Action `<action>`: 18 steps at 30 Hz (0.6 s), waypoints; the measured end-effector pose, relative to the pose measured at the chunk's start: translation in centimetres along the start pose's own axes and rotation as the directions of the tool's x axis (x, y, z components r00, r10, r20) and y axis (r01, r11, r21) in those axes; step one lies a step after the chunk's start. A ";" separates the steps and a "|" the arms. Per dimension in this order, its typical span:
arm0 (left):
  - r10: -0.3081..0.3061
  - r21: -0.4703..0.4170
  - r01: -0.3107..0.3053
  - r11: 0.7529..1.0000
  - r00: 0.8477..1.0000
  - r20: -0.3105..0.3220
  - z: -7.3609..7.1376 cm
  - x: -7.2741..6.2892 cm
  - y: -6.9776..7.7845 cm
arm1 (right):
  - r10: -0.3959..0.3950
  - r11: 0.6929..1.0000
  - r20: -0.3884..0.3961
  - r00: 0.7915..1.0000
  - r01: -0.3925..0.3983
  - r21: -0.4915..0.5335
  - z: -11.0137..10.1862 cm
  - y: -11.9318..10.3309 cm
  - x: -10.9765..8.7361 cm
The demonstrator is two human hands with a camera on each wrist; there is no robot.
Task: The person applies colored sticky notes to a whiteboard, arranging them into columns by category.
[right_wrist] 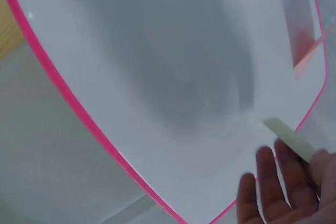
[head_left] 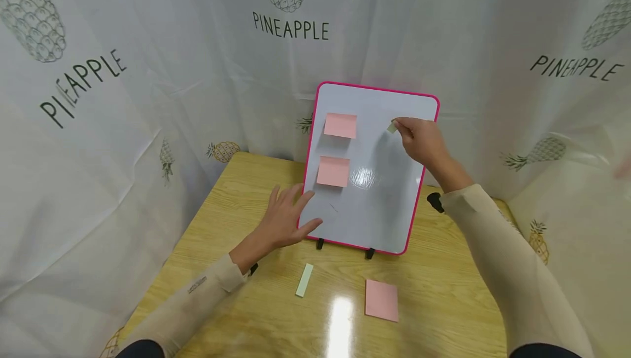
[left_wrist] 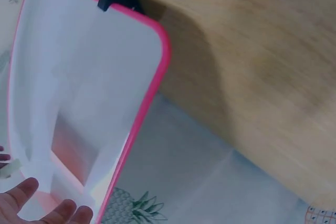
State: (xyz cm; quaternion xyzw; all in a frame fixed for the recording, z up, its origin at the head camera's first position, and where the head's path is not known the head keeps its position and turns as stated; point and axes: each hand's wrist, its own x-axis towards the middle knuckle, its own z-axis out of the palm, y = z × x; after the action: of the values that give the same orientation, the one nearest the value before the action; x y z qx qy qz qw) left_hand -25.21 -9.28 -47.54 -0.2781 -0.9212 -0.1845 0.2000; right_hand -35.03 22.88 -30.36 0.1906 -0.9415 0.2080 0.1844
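Note:
A whiteboard (head_left: 374, 205) with a pink rim stands tilted back on the table. Two pink sticky notes, an upper one (head_left: 340, 125) and a lower one (head_left: 333, 172), stick to its left half, their bottom edges lifting. Between thumb and forefinger my right hand (head_left: 423, 140) pinches a small pale green sticky strip (right_wrist: 289, 137), held close in front of the board's upper right. My left hand (head_left: 282, 218) has its fingers spread at the board's lower left edge and holds nothing; its fingertips (left_wrist: 62, 211) also show in the left wrist view.
On the table (head_left: 222, 303), a pale green strip pad (head_left: 304, 280) and a pink sticky note pad (head_left: 382, 300) lie in front of the board. Black clips (head_left: 370, 253) support its lower edge. A white pineapple-print curtain (head_left: 197, 62) hangs behind and at both sides.

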 end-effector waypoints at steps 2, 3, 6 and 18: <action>0.008 0.004 -0.008 1.000 1.000 -0.009 -0.1 0.6 0.1 | -0.022 0.999 -0.063 0.998 0.021 -0.026 0.2 0.1 0.1; 0.013 0.005 -0.012 1.000 1.000 -0.014 -0.1 1.0 0.3 | -0.034 0.999 -0.093 0.995 0.030 -0.040 0.3 0.2 0.2; 0.037 0.021 -0.037 0.999 0.999 -0.029 -0.2 2.1 0.6 | -0.087 0.993 -0.178 0.980 0.072 -0.091 0.8 0.2 0.4; 0.098 0.074 -0.088 0.993 0.985 -0.142 -1.6 6.9 1.7 | -0.430 0.879 -0.312 0.847 0.314 -0.358 5.3 2.7 -1.1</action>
State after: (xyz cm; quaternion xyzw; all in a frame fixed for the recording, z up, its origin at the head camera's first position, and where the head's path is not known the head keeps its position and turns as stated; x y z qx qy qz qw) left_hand -29.10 -5.64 -42.56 -0.2996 -0.8959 -0.1634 0.2844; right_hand -36.68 23.01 -36.14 0.2975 -0.8516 0.0586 0.4275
